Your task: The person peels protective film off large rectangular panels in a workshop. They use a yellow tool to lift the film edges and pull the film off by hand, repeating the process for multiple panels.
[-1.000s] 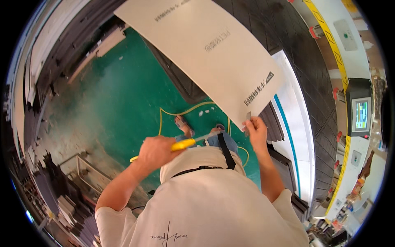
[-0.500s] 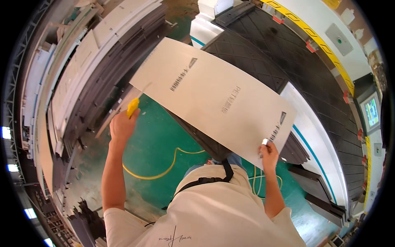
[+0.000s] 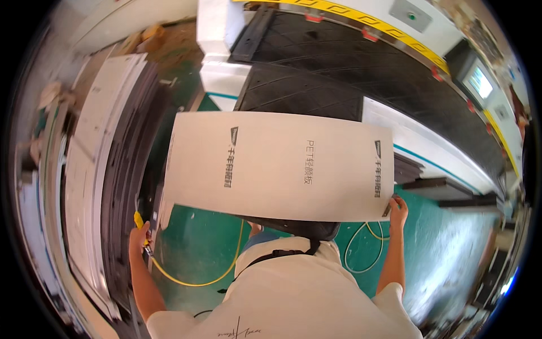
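A long off-white panel (image 3: pixel 271 169) with dark print lies crosswise in front of me on a dark support. To the left of the panel, my left hand (image 3: pixel 139 237) is closed around a yellow air blow gun (image 3: pixel 139 219), its thin nozzle directed away from me. A yellow hose (image 3: pixel 195 284) runs from the gun in a loop over the floor. At the panel's near right corner my right hand (image 3: pixel 398 211) has its fingers closed on a small, dark, flat thing (image 3: pixel 387 210) whose kind I cannot make out. Whether these fingers also grip the panel edge is hidden.
Stacked boards (image 3: pixel 107 141) rise along the left. Ahead, a machine with a black bed (image 3: pixel 316 48) carries a yellow striped rail (image 3: pixel 339 12) and a screen (image 3: pixel 480 81). Dark boards (image 3: pixel 451 189) lean at the right. A pale hose (image 3: pixel 351 261) coils on the green floor (image 3: pixel 435 243).
My view has turned to the right, so the panel now appears level. My left hand with the blow gun has moved away from the panel, outward and toward me. My right hand stays by the near right corner.
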Demonstrator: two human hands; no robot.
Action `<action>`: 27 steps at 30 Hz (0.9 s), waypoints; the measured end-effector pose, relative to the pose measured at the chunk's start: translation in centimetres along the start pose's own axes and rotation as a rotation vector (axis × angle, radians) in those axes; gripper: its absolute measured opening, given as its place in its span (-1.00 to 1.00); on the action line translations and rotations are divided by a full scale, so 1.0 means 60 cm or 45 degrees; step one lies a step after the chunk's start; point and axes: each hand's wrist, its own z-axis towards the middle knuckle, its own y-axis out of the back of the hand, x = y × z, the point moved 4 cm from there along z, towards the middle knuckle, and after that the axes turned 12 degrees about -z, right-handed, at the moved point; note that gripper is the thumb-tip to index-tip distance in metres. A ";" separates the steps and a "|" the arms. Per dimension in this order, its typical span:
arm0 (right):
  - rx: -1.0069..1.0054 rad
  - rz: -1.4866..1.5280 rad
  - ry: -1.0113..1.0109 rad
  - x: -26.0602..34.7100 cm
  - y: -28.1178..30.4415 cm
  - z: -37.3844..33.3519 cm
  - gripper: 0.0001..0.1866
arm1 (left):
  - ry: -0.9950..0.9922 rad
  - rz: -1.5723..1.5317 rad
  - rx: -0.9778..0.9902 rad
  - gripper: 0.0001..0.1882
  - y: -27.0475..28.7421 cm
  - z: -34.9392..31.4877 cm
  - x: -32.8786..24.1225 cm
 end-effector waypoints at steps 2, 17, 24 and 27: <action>0.238 0.381 -0.293 0.017 -0.015 -0.025 -0.69 | -0.042 -0.337 0.213 -0.54 -0.019 0.057 -0.028; 0.071 0.521 -0.555 0.035 0.078 -0.221 -0.78 | -0.614 0.121 0.691 -0.64 -0.132 0.160 -0.273; 0.093 0.726 -0.229 0.236 0.398 -0.205 -0.68 | -0.697 -0.088 0.643 -0.56 -0.005 -0.024 -0.521; 0.171 0.820 -0.032 0.281 0.412 -0.082 -0.65 | -0.685 -0.603 0.921 -0.45 -0.059 0.026 -0.602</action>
